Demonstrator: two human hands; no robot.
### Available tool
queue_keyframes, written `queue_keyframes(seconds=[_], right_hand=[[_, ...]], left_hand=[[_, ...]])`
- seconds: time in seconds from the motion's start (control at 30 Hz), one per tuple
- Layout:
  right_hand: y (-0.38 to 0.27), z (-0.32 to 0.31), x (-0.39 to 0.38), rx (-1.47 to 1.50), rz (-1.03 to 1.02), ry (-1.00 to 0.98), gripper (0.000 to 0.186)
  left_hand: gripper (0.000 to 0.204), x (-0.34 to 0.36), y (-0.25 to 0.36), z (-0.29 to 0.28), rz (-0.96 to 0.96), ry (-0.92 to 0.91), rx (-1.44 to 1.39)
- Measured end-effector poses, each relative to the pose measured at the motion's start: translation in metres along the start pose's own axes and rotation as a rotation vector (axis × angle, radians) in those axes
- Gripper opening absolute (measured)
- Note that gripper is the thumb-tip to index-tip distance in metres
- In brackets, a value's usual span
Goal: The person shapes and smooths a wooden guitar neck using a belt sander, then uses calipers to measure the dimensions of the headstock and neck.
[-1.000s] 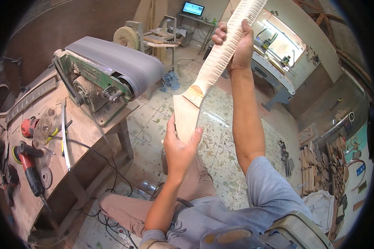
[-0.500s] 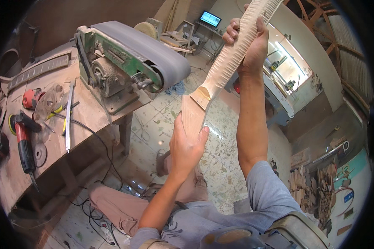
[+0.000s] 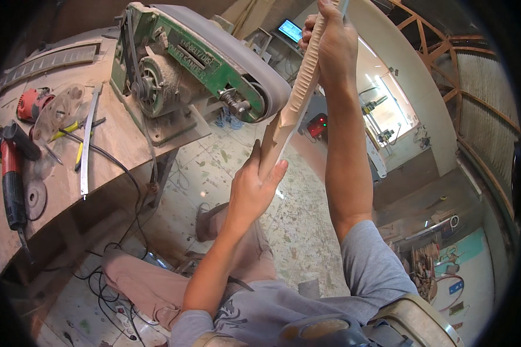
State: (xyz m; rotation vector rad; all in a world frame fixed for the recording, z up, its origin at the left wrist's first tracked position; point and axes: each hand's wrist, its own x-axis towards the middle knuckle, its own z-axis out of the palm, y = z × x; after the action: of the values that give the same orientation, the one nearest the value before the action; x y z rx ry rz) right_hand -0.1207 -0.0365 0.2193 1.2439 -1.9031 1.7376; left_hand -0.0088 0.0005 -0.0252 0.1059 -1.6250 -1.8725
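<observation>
A long piece of pale carved wood, ridged along its upper length and smooth at its lower end, slants up across the middle of the view. My left hand is closed round the smooth end. Higher up, my right hand grips the ridged part, and the top of the wood runs out of view. The wood's narrow side now faces me. Just left of it is the rounded end of a green belt sander with a grey belt; I cannot tell whether the two touch.
The sander stands on a dusty workbench. On the bench lie a red and black angle grinder, a metal strip, discs and yellow-handled pliers. Black cables trail on the tiled floor by my leg. Wood scraps are stacked at right.
The wood has turned from its broad face onto its narrow side and sits closer to the sander's end. My view has shifted, and both hands keep their grip.
</observation>
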Motion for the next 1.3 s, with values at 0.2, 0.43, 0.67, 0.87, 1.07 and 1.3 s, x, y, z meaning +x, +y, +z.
queue_keyframes(seconds=[0.2, 0.43, 0.67, 0.87, 1.07, 1.3], right_hand=[[0.007, 0.019, 0.002, -0.198, -0.020, -0.022, 0.028], [0.013, 0.025, 0.005, -0.356, 0.010, 0.019, 0.035], [0.018, 0.023, 0.005, -0.397, 0.025, 0.041, 0.037], [0.030, 0.015, 0.019, -0.532, -0.047, 0.100, 0.040], [0.019, 0.032, 0.002, -0.626, 0.002, 0.126, 0.044], [0.025, 0.015, 0.014, -0.223, 0.067, -0.004, 0.031]], left_hand=[[0.062, 0.001, 0.000, -0.015, 0.008, -0.112, -0.120], [0.059, 0.003, 0.006, -0.034, -0.112, -0.309, -0.229], [0.065, 0.008, -0.005, -0.034, -0.150, -0.357, -0.312], [0.062, 0.015, -0.016, -0.030, -0.168, -0.388, -0.394], [0.056, 0.025, -0.014, -0.031, -0.235, -0.446, -0.460], [0.065, -0.004, -0.001, -0.026, -0.178, -0.236, -0.350]])
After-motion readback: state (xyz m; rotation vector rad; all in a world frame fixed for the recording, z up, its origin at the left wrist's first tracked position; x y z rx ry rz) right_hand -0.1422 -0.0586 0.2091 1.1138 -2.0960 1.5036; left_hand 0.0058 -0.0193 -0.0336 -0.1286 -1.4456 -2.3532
